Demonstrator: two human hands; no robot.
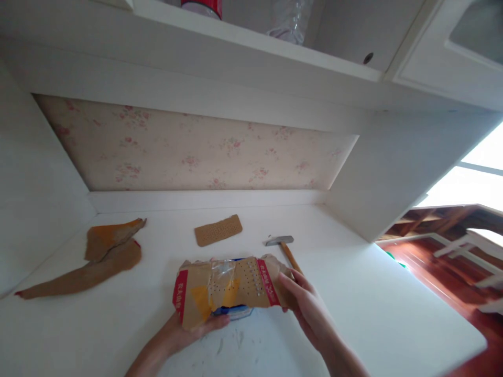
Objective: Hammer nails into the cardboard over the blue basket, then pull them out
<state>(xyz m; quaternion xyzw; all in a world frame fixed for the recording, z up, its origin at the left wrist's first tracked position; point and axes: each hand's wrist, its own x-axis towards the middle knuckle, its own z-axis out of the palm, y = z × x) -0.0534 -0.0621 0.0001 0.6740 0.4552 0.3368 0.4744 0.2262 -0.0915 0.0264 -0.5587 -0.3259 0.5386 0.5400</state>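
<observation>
A crumpled brown paper package with red bands, a yellow patch and a clear window lies across the white countertop in front of me. My left hand grips its lower left end from beneath, thumb along the bottom edge. My right hand holds its right end, fingers closed on the paper. Something blue shows under the package. A hammer with a wooden handle lies just behind my right hand.
A small perforated brown paper piece lies toward the back wall. Torn brown paper strips lie at the left. The counter's right edge drops to a wooden floor. A shelf hangs overhead.
</observation>
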